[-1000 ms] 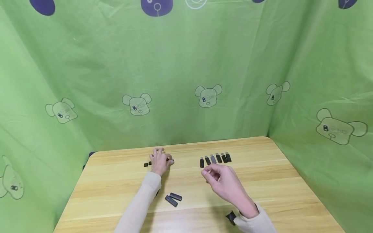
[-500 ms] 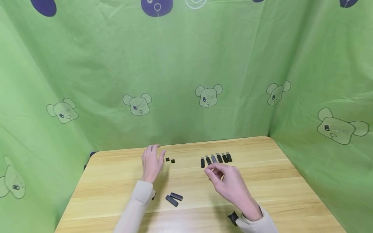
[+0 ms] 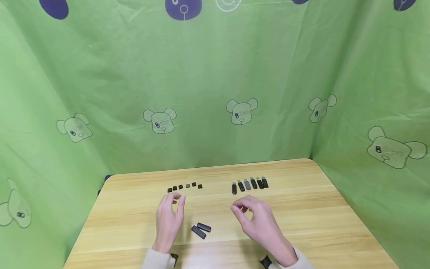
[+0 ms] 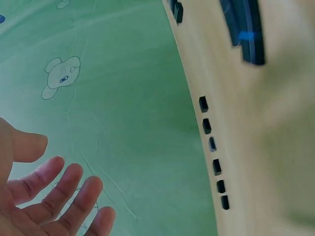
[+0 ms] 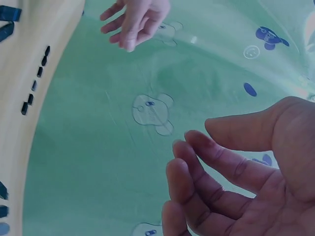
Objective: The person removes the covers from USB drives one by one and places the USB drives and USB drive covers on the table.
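Palm up in the left wrist view, my left hand (image 4: 59, 196) has loosely bent fingers apart from the thumb and holds nothing. In the head view that left hand (image 3: 168, 222) hovers in front of a row of small black caps (image 3: 181, 186). My right hand (image 3: 263, 226) is above the table, in front of several USB sticks (image 3: 254, 183) with bare metal plugs. Its fingers curve loosely toward the thumb in the right wrist view, with nothing between them. Two dark USB sticks, one nearer (image 3: 198, 232) and one farther (image 3: 204, 227), lie between the hands.
The wooden table (image 3: 215, 209) has rounded far corners. A green curtain (image 3: 201, 74) with bear drawings encloses its back and sides. Dark devices sit at both wrists by the light sleeves.
The left hand has drawn back toward the person from the row of caps, which now shows whole. My right hand has barely shifted, and the USB sticks lie as before.
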